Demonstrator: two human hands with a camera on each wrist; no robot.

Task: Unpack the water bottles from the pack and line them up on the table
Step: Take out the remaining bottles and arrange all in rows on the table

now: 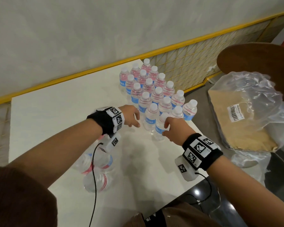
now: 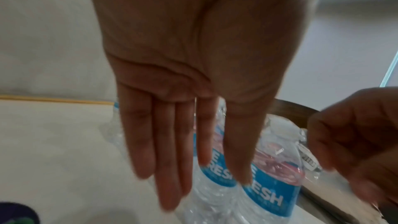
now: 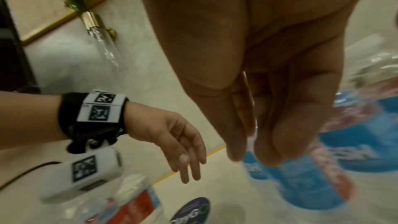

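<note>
Your left hand (image 1: 132,116) hovers over the white counter (image 1: 56,115), fingers straight and loosely together, holding nothing; it sits just beside the nearest bottles of the standing group. In the left wrist view the extended fingers (image 2: 165,151) point down toward blue-labelled bottles, with no contact visible.

Your right hand (image 1: 174,128) is at the nearest bottle (image 1: 160,126) of the group, thumb and fingers partly curled at either side of it. Whether they actually press the bottle cannot be told: the right wrist view is blurred, and shows the fingers (image 3: 269,134) hanging loosely bent above the blue labels.

The lined-up bottles (image 1: 154,90) stand upright in close diagonal rows that run from the counter's far right corner toward its right edge, white caps up. A few more bottles (image 1: 95,171) lie near the counter's front edge, under your left forearm, partly hidden by the wrist camera and its cable.

Off the right edge, crumpled clear plastic wrap (image 1: 256,102) lies over a brown cardboard sheet (image 1: 233,118) bearing a white barcode label. A yellow-framed mesh fence (image 1: 179,63) runs behind the counter.
</note>
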